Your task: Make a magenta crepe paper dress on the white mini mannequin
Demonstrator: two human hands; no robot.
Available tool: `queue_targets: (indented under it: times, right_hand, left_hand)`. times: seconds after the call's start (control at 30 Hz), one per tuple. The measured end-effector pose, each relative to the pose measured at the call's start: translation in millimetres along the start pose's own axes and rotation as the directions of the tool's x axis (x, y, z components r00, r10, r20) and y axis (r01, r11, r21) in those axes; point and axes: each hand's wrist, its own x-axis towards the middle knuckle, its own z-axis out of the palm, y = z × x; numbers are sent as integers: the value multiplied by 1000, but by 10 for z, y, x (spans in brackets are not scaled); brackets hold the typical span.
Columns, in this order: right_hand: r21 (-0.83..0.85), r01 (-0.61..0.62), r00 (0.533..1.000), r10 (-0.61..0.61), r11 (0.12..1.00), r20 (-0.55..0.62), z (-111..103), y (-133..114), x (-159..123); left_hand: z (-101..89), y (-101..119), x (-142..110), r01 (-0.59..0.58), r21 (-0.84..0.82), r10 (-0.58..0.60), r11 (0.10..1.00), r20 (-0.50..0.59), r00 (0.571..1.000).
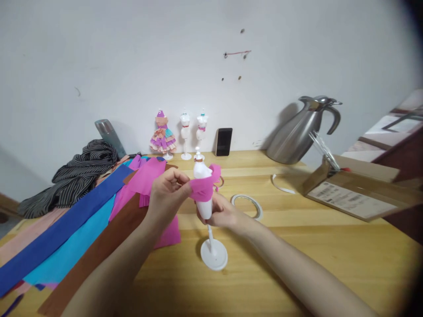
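A small white mannequin (202, 171) tilts above the wooden table, its round base (214, 254) raised toward me. A pink crepe paper strip (203, 187) passes around its torso, with one end standing out at the right. My left hand (168, 189) pinches the strip's left end between thumb and fingers. Wrapped round the mannequin's lower body from the right is my right hand (223, 213); some of its fingers are hidden behind the figure. A brownish band circles the mannequin's neck.
Coloured crepe sheets (76, 237) and a striped cloth (79, 167) cover the left side. Behind stand a dressed mannequin (162, 136), two barer ones, and a phone (224, 142). Rightward are a tape roll (261, 211), a steel jug (294, 132) and a cardboard box (357, 193).
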Motion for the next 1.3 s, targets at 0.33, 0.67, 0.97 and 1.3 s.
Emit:
queue_targets:
  times: [0.33,0.67,0.97,1.3]
  right_hand:
    - [-120,29,974,-55,992,-221,149,19,15]
    - [-204,58,890,-143,977,-434,44,141,87]
    - [-326,22,862,-183,945,-473,2,194,79]
    - [-610,-108,829,-268,785,-491,19,115,42]
  left_hand:
    - [-15,-57,92,166,-205,-163,964,32,986]
    - [120,-154,-135,-359,267,398,894,-110,911]
    - [139,-295,-94,-260,375,343,890,-173,923]
    - [171,-210,-14,113,66,-105,991,-111,988]
